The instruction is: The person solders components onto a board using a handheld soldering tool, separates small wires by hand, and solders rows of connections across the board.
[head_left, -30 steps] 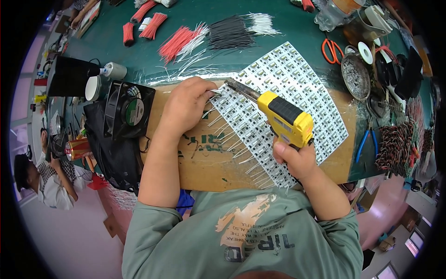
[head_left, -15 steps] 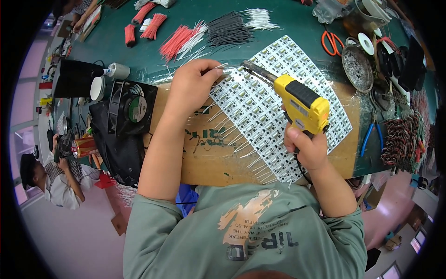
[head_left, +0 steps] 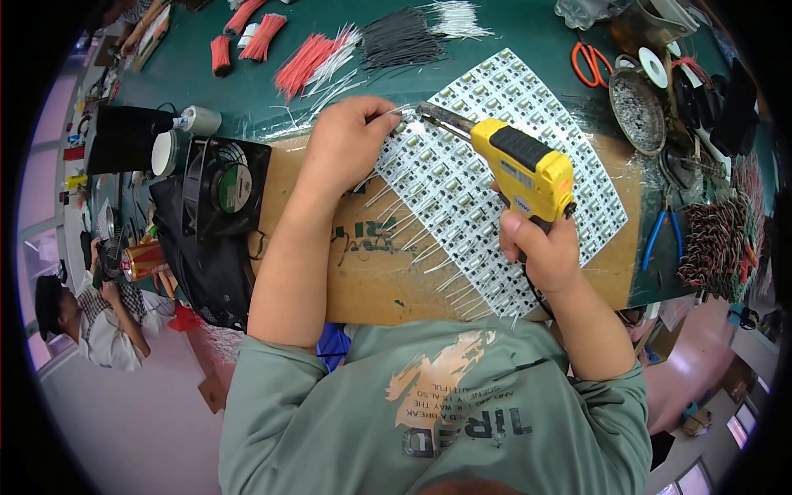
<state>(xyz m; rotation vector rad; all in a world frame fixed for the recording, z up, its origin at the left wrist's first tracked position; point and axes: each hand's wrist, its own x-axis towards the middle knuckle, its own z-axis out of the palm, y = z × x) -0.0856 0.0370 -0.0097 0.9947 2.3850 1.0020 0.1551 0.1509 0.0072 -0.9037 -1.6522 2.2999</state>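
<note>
My left hand (head_left: 346, 144) is closed in a pinch on a thin white wire (head_left: 401, 110) at the upper left edge of a white circuit board panel (head_left: 569, 157). My right hand (head_left: 543, 252) grips a yellow and black soldering gun (head_left: 528, 165). The gun's dark tip points left and sits close to the wire's end; whether they touch, I cannot tell. Rows of small components cover the panel. Several white wires (head_left: 425, 252) stick out along its lower left edge.
Under the panel lies a cardboard sheet (head_left: 363, 285). Bundles of red wires (head_left: 305, 66), black wires (head_left: 400, 40) and white wires stand beyond. A black fan (head_left: 227, 190) is at left. At right are orange-handled scissors (head_left: 590, 64), a metal dish (head_left: 637, 111) and blue pliers (head_left: 662, 235).
The soldering gun has shifted slightly left, its tip still near the wire. My left hand keeps its pinch. The whole view has moved a little.
</note>
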